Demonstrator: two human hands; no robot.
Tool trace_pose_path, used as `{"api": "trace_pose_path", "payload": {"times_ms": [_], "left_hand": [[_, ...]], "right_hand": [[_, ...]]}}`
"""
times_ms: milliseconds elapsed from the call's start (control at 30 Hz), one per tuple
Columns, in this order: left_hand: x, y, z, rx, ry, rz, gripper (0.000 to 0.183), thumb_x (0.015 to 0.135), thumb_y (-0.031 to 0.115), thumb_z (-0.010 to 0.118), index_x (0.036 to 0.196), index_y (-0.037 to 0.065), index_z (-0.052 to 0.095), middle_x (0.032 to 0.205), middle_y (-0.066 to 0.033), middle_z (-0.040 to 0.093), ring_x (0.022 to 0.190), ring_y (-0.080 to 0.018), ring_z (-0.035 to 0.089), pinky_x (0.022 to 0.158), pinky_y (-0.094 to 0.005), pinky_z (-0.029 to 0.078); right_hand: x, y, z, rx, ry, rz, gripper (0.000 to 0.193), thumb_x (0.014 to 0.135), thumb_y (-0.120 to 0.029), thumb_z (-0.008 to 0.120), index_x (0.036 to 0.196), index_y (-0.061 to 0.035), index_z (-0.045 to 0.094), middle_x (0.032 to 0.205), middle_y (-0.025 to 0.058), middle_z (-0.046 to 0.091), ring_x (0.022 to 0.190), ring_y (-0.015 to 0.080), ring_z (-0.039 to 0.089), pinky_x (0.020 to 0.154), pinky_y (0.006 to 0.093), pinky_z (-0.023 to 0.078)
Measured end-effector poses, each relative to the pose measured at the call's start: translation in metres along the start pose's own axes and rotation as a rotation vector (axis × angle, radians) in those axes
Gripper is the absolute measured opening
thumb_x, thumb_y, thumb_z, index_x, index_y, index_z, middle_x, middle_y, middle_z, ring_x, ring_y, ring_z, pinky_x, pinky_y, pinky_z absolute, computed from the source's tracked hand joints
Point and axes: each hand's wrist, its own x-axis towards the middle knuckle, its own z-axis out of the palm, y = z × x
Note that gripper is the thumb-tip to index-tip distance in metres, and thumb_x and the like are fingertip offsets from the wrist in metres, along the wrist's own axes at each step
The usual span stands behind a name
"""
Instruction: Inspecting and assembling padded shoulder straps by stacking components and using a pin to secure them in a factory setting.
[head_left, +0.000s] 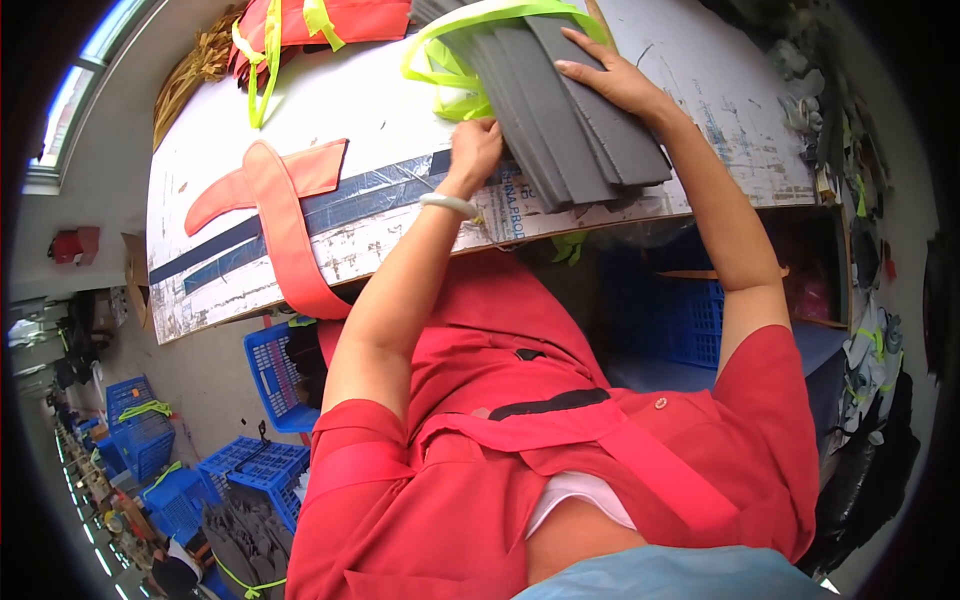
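A fanned stack of dark grey flat pieces [545,110] lies at the near edge of the white work table [400,110], its lower end reaching the edge. My right hand [615,82] rests on top of the stack, fingers stretched out and apart. Beside the stack's left side, my left hand [475,152] is closed with the knuckles up; whatever its fingers hold is hidden. A neon yellow-green strap [425,65] loops across the stack's far end and hangs just beyond my left hand. A bangle circles my left wrist.
Crossed orange fabric strips [275,205] lie left on the table, one hanging over its edge. Orange pieces with neon straps [320,22] are piled at the far left. Blue crates [270,375] stand on the floor at left; another blue crate [690,315] sits under the table.
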Motion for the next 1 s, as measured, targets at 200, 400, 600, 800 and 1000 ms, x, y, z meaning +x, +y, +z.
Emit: {"api": "trace_pose_path", "payload": {"times_ms": [200, 400, 600, 800, 1000], "left_hand": [[-0.044, -0.010, -0.076, -0.305, 0.097, -0.041, 0.043, 0.099, 0.034, 0.050, 0.126, 0.001, 0.056, 0.112, -0.0107, 0.063, 0.088, -0.0167, 0.064, 0.069, -0.0289, 0.055], [-0.062, -0.018, -0.064, -0.214, 0.189, 0.038, 0.065, 0.096, 0.043, 0.052, 0.143, 0.001, 0.035, 0.136, -0.0199, 0.048, 0.120, -0.0277, 0.051, 0.092, -0.0348, 0.046], [-0.042, -0.004, -0.045, -0.116, 0.184, 0.168, 0.078, 0.086, 0.028, 0.068, 0.144, -0.005, 0.027, 0.136, -0.0261, 0.047, 0.123, -0.0330, 0.049, 0.102, -0.0354, 0.040], [-0.054, -0.019, -0.044, -0.304, 0.257, -0.008, 0.080, 0.077, -0.001, 0.073, 0.144, 0.004, 0.028, 0.125, -0.0168, 0.052, 0.098, -0.0215, 0.060, 0.074, -0.0309, 0.051], [-0.037, -0.014, -0.070, -0.270, 0.278, 0.095, 0.065, 0.079, 0.000, 0.071, 0.138, 0.000, 0.041, 0.127, -0.0171, 0.052, 0.096, -0.0207, 0.061, 0.079, -0.0281, 0.053]], "right_hand": [[-0.007, -0.050, 0.061, -0.271, 0.011, -0.060, 0.074, 0.080, -0.061, 0.060, 0.145, -0.0342, 0.037, 0.151, 0.0286, 0.023, 0.141, 0.0410, 0.022, 0.112, 0.0428, 0.027], [0.011, -0.080, 0.105, -0.634, 0.154, -0.141, 0.073, 0.075, -0.059, 0.066, 0.141, -0.0400, 0.041, 0.151, 0.0221, 0.027, 0.135, 0.0428, 0.033, 0.108, 0.0538, 0.031], [0.040, -0.061, 0.086, -0.636, 0.147, -0.137, 0.075, 0.074, -0.062, 0.066, 0.141, -0.0414, 0.041, 0.154, 0.0181, 0.024, 0.137, 0.0423, 0.031, 0.108, 0.0583, 0.029], [0.021, -0.082, 0.107, -0.839, 0.000, -0.263, 0.069, 0.076, -0.054, 0.066, 0.139, -0.0404, 0.044, 0.155, 0.0135, 0.024, 0.138, 0.0443, 0.025, 0.110, 0.0555, 0.027], [0.060, -0.080, 0.110, -0.816, -0.003, -0.279, 0.065, 0.078, -0.053, 0.064, 0.139, -0.0399, 0.045, 0.154, 0.0106, 0.026, 0.137, 0.0420, 0.029, 0.110, 0.0530, 0.028]]}}
